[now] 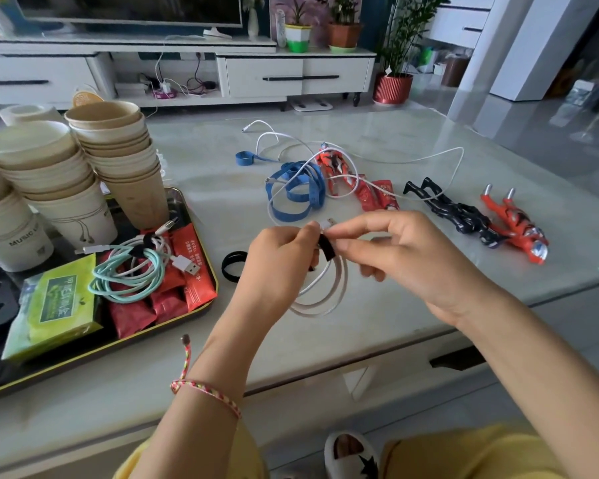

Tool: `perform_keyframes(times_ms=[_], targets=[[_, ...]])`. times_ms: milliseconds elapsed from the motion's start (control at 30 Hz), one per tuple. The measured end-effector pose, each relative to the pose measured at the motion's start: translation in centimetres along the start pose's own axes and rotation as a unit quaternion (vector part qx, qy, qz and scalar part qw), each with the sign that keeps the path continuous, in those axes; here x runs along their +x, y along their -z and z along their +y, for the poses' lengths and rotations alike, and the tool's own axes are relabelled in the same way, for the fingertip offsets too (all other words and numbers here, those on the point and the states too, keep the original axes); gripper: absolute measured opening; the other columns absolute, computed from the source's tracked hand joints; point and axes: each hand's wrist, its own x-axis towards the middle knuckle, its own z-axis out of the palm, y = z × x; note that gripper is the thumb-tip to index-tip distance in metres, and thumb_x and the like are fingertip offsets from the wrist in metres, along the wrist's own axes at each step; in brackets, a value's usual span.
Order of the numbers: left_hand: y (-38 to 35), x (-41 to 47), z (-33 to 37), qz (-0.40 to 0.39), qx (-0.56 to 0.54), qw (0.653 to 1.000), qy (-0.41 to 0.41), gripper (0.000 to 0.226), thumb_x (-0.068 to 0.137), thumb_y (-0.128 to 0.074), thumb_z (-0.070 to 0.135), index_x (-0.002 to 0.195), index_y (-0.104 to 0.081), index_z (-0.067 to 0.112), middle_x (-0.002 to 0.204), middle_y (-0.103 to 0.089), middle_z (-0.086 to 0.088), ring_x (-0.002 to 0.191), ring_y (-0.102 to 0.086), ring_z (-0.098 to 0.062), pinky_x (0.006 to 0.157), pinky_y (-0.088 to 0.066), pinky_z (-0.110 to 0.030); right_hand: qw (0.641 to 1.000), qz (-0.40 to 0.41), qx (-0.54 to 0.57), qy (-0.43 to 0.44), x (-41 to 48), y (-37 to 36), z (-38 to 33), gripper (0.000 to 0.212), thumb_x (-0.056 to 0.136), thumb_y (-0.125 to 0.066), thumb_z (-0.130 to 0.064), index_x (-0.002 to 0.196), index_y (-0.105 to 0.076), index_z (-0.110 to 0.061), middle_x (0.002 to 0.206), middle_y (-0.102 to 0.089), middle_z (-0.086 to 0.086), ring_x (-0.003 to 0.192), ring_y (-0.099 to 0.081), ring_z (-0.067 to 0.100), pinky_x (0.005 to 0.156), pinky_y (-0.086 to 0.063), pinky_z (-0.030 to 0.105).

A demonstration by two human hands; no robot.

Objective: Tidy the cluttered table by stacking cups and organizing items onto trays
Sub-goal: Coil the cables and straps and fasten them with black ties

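Note:
My left hand (277, 257) and my right hand (405, 254) meet above the table's middle, both pinching a coiled white cable (322, 292) with a black strap (326, 247) round it; its plug sticks up between my fingers. Stacks of paper cups (118, 157) stand on the dark tray (201, 307) at the left. The tray also carries a teal cable coil (128, 281), red sachets (194, 271) and a green packet (59, 305).
Loose on the table lie a blue lanyard (298, 191) tangled with a long white cable (429, 157), three toy figures (512, 223), two red sachets (377, 195) and a black band (232, 266). A TV cabinet (263, 74) and potted plants stand beyond.

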Motion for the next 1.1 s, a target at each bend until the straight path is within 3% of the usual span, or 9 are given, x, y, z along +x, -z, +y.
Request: perform_keyframes(times_ms=[67, 133, 200, 267, 500, 700, 901, 1101], targets=[[0.1, -0.1, 0.2, -0.034, -0.018, 0.999, 0.022, 0.045, 0.093, -0.047, 0.030, 0.051, -0.047, 0.014, 0.034, -0.036, 0.010, 0.033, -0.029, -0.007, 0.045, -0.027, -0.023, 0.993, 0.012, -0.097, 0.065, 0.0, 0.4, -0.1, 0.014, 0.078, -0.072, -0.016, 0.091, -0.072, -0.021, 0.078, -0.058, -0.014, 0.061, -0.044, -0.001, 0.060, -0.034, 0.007], [0.0, -0.4, 0.5, -0.075, -0.045, 0.995, 0.045, 0.044, 0.093, -0.047, 0.029, 0.052, -0.045, 0.014, 0.034, -0.033, 0.011, 0.032, -0.027, -0.007, 0.040, -0.026, -0.020, 0.980, -0.004, -0.166, 0.106, 0.0, 0.6, 0.1, 0.029, 0.075, -0.074, -0.023, 0.102, -0.067, -0.025, 0.099, -0.056, -0.011, 0.081, -0.048, -0.005, 0.074, -0.035, 0.007], [-0.1, -0.6, 0.7, -0.104, -0.065, 0.991, 0.058, 0.045, 0.094, -0.047, 0.027, 0.051, -0.042, 0.014, 0.035, -0.030, 0.010, 0.032, -0.025, -0.008, 0.039, -0.025, -0.019, 0.983, -0.053, -0.149, 0.098, 0.0, 0.5, 0.2, 0.035, 0.076, -0.071, -0.026, 0.109, -0.062, -0.028, 0.111, -0.060, -0.011, 0.100, -0.053, -0.007, 0.091, -0.039, 0.012], [-0.1, -0.6, 0.8, -0.119, -0.084, 0.987, 0.069, 0.046, 0.094, -0.046, 0.025, 0.050, -0.041, 0.014, 0.036, -0.028, 0.008, 0.033, -0.023, -0.009, 0.040, -0.022, -0.020, 0.990, -0.091, -0.084, 0.070, 0.0, 0.3, 0.4, 0.037, 0.074, -0.068, -0.028, 0.109, -0.061, -0.025, 0.108, -0.066, -0.009, 0.103, -0.059, -0.002, 0.095, -0.043, 0.018], [0.2, -0.7, 1.0, -0.143, -0.168, 0.968, 0.123, 0.046, 0.093, -0.046, 0.027, 0.050, -0.037, 0.015, 0.042, -0.020, 0.006, 0.034, -0.016, -0.008, 0.037, -0.017, -0.014, 0.991, -0.116, 0.069, 0.013, 0.3, 0.9, 1.0, 0.041, 0.064, -0.071, -0.019, 0.103, -0.062, -0.013, 0.098, -0.069, 0.007, 0.091, -0.065, 0.009, 0.082, -0.052, 0.020], [0.3, -0.5, 0.7, -0.090, -0.195, 0.967, 0.137, 0.043, 0.091, -0.051, 0.025, 0.051, -0.041, 0.014, 0.038, -0.024, 0.005, 0.030, -0.019, -0.008, 0.034, -0.020, -0.013, 0.996, -0.062, 0.063, 0.025, 0.1, -0.6, 1.1, 0.026, 0.076, -0.067, 0.007, 0.092, -0.058, -0.012, 0.080, -0.066, 0.006, 0.067, -0.065, 0.013, 0.068, -0.055, 0.025], [-0.4, -0.3, 0.3, -0.010, -0.063, 0.995, 0.080, 0.038, 0.085, -0.058, 0.035, 0.059, -0.050, 0.008, 0.036, -0.036, 0.004, 0.030, -0.031, -0.012, 0.034, -0.031, -0.017, 0.998, -0.021, 0.064, -0.008, 0.2, -1.5, 1.5, 0.014, 0.082, -0.064, 0.001, 0.086, -0.059, -0.012, 0.070, -0.065, 0.003, 0.051, -0.061, 0.008, 0.053, -0.050, 0.019], [0.1, -0.3, 0.2, -0.064, -0.082, 0.992, 0.069, 0.035, 0.087, -0.058, 0.040, 0.075, -0.058, 0.007, 0.035, -0.035, 0.011, 0.032, -0.032, -0.008, 0.037, -0.034, -0.019, 0.988, -0.008, 0.130, -0.088, 0.5, -1.5, 1.5, 0.008, 0.083, -0.063, -0.002, 0.081, -0.062, -0.009, 0.065, -0.061, 0.005, 0.046, -0.056, 0.006, 0.046, -0.042, 0.015]])
